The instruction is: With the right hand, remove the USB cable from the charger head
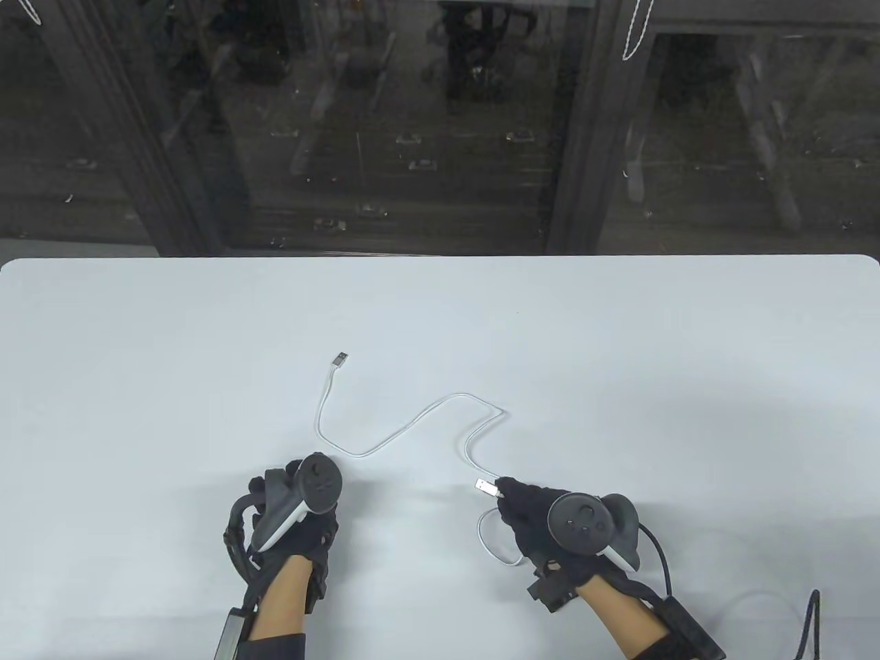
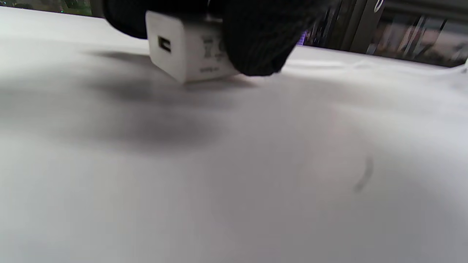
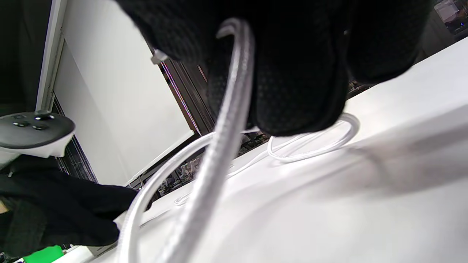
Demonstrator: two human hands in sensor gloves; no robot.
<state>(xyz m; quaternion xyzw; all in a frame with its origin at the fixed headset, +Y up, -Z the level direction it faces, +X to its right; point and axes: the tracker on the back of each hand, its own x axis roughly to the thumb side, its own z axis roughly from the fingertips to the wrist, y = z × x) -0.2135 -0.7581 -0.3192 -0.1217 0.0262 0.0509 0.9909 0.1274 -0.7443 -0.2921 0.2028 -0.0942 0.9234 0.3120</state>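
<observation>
A white USB cable (image 1: 412, 423) snakes across the white table (image 1: 137, 344). Its far plug (image 1: 339, 359) lies free on the table. My right hand (image 1: 533, 512) pinches the cable's near end, and the metal USB plug (image 1: 485, 487) sticks out past the fingertips, clear of the charger. The cable loops under the hand and shows close up in the right wrist view (image 3: 223, 146). My left hand (image 1: 289, 512) holds the white charger head (image 2: 186, 51), seen only in the left wrist view, low over the table; its USB port (image 2: 164, 44) is empty.
The table's far edge (image 1: 440, 258) borders a dark glass wall. A dark glove cable (image 1: 811, 619) trails at the bottom right.
</observation>
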